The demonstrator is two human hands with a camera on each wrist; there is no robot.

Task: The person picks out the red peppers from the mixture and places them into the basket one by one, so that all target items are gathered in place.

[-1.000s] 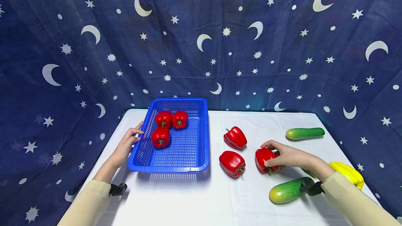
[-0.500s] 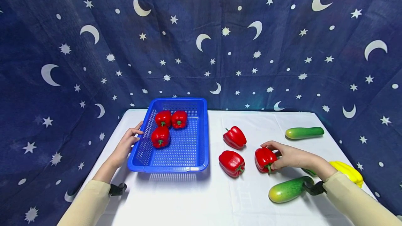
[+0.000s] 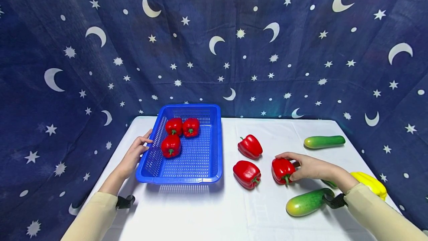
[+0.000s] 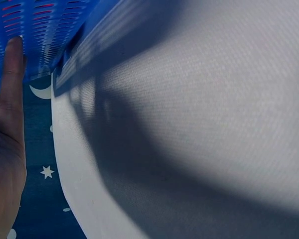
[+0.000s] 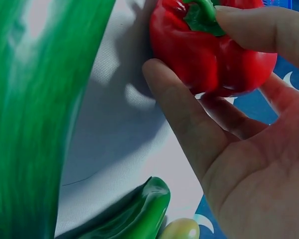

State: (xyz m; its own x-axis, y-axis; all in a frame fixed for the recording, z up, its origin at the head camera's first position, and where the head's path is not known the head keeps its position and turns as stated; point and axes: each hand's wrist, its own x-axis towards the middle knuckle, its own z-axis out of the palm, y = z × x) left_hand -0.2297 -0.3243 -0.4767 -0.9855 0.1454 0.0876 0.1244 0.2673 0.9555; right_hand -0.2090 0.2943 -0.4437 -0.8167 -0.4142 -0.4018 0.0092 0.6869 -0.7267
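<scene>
My right hand (image 3: pixel 311 166) holds a red bell pepper (image 3: pixel 282 170) that lies on the white table. In the right wrist view the thumb presses beside the green stem (image 5: pixel 204 17) while the fingers curve around the pepper's other side. To its left lie two more red bell peppers, one farther back (image 3: pixel 250 147) and one nearer (image 3: pixel 246 174). At the left, my left hand (image 3: pixel 132 157) touches the side of a blue plastic basket (image 3: pixel 197 180) with extended fingers, its thumb (image 4: pixel 11 74) lying straight near the slotted wall. Three red bell peppers (image 3: pixel 171 146) sit inside the basket.
A cucumber (image 3: pixel 305 203) lies below the right wrist, another cucumber (image 3: pixel 324 142) farther back. A yellow pepper (image 3: pixel 369 185) is partly hidden by the right forearm. Part of a shiny green vegetable (image 5: pixel 144 209) shows beneath. A dark blue star-and-moon curtain (image 3: pixel 214 47) stands behind the table.
My right thumb has shifted to the right across the pepper, uncovering more of its front, and the fingertips have dipped slightly. The left hand and basket stay in place.
</scene>
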